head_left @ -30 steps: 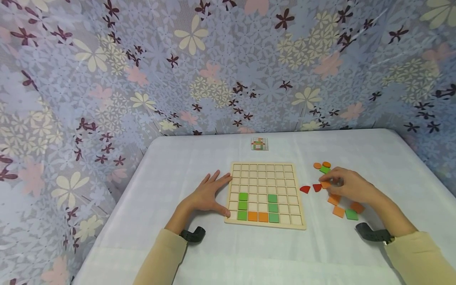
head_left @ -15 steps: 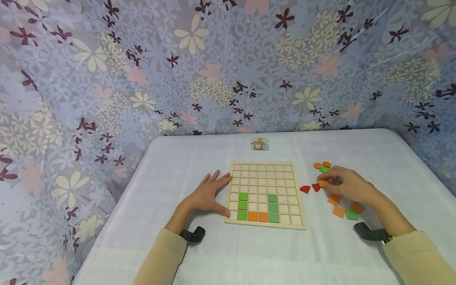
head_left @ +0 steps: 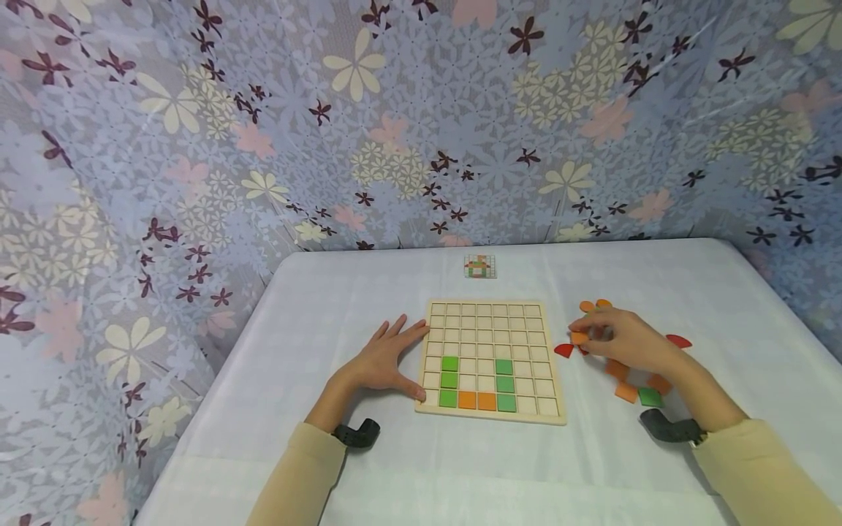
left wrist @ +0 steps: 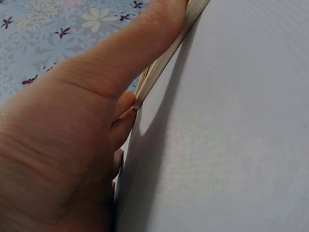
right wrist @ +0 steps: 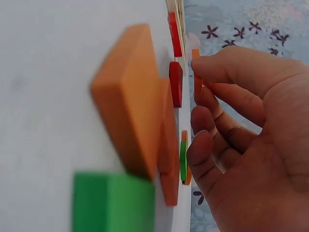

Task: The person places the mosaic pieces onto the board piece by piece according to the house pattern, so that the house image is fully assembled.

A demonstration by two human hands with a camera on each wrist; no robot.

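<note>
Between thumb and fingertips, my right hand (head_left: 625,340) pinches an orange square tile (head_left: 579,338), raised off the cloth to the right of the board; the right wrist view shows this orange tile (right wrist: 197,72) edge-on. My left hand (head_left: 383,360) lies with spread fingers against the left side of the wooden grid board (head_left: 469,323), its thumb on the lower left corner. In the left wrist view the thumb (left wrist: 145,36) touches the board's edge (left wrist: 164,60). Green tiles (head_left: 449,380) stand in two columns on the board, joined by two orange tiles (head_left: 476,400) along the bottom row.
Loose orange tiles (head_left: 626,392) and a green tile (head_left: 650,397) lie right of the board. Red quarter-round pieces (head_left: 563,351) and orange discs (head_left: 587,307) are near the right hand. A small pattern card (head_left: 480,267) lies behind the board on the white cloth (head_left: 368,467).
My right hand has moved left toward the board, carrying the orange tile. A red piece right of the hand has come into fuller view. The left hand has stayed in place.
</note>
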